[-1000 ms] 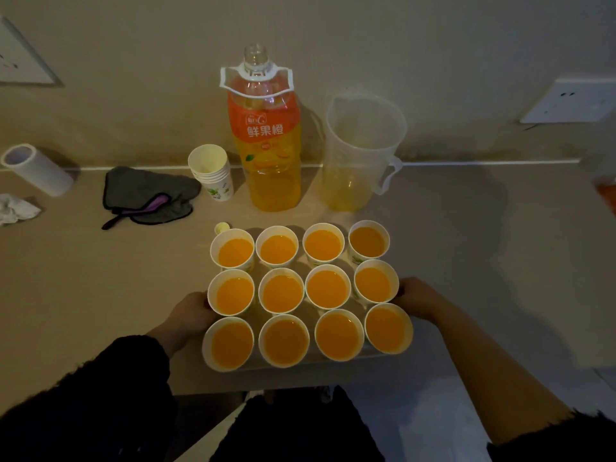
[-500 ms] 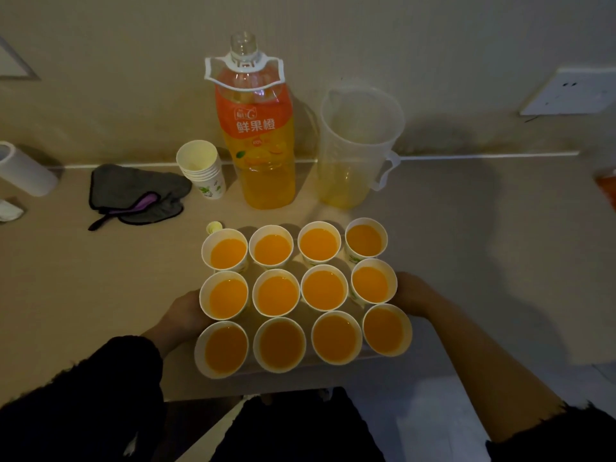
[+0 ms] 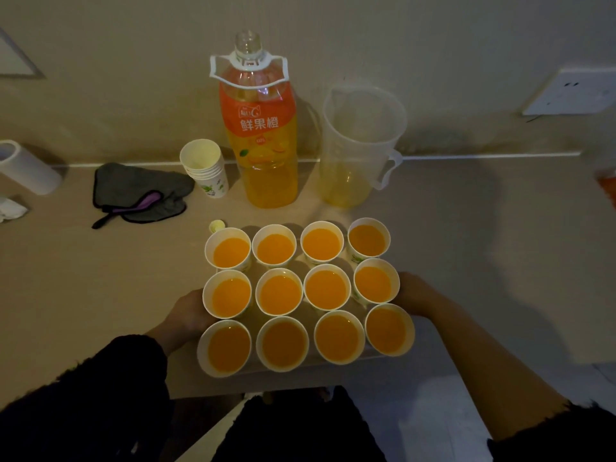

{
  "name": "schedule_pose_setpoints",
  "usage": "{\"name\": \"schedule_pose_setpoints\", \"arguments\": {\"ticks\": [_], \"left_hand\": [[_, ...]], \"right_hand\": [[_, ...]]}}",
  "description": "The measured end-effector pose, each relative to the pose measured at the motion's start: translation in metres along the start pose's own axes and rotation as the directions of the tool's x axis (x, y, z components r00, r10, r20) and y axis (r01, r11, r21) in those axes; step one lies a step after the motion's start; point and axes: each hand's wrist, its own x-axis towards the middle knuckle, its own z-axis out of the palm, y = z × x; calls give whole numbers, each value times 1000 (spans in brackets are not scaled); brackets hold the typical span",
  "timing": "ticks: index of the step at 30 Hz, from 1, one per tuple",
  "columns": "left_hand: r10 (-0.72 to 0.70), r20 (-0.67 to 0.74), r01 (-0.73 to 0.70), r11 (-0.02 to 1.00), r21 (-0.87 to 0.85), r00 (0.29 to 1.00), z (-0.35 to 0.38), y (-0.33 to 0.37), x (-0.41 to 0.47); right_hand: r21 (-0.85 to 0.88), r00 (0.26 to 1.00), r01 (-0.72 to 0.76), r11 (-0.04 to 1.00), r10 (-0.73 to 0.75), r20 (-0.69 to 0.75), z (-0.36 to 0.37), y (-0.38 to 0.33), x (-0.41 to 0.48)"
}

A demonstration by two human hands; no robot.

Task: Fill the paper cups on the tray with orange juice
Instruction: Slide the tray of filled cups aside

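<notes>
All twelve paper cups (image 3: 280, 291), in three rows of four on the tray (image 3: 311, 368) at the lower middle of the frame, near the edge of the table (image 3: 100, 288), contain orange juice to a similar level, so I judge the filling as done. The left hand (image 3: 186, 315) and the right hand (image 3: 413, 291) each grasp one side of the tray, the fingers hidden behind the cups. Above, the open juice bottle (image 3: 263, 145) is about half full and the clear pitcher (image 3: 360, 145) has only a little juice.
</notes>
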Motion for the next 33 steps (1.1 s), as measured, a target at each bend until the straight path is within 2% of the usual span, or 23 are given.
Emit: {"name": "schedule_pose_setpoints", "arguments": {"ticks": [4, 10, 20, 25, 28, 33], "left_hand": [[22, 11, -22, 1000, 2, 1000, -2, 1, 0], [-1, 64, 0, 1000, 15, 998, -4, -1, 4], [16, 62, -18, 1000, 19, 998, -1, -14, 17], [43, 42, -43, 999, -6, 998, 0, -15, 16], [51, 49, -53, 998, 22, 997, 2, -15, 15], [66, 40, -66, 998, -4, 997, 1, -18, 17]], "right_hand": [[-5, 1000, 11, 1000, -11, 7, 0, 0, 2], [-127, 1000, 5, 992, -4, 5, -3, 3, 6], [-12, 999, 32, 999, -32, -14, 0, 5, 11], [-5, 996, -86, 996, 86, -6, 4, 6, 13], [65, 991, -92, 994, 98, -96, 8, 9, 17], [27, 998, -52, 998, 53, -23, 1, 4, 13]]}}
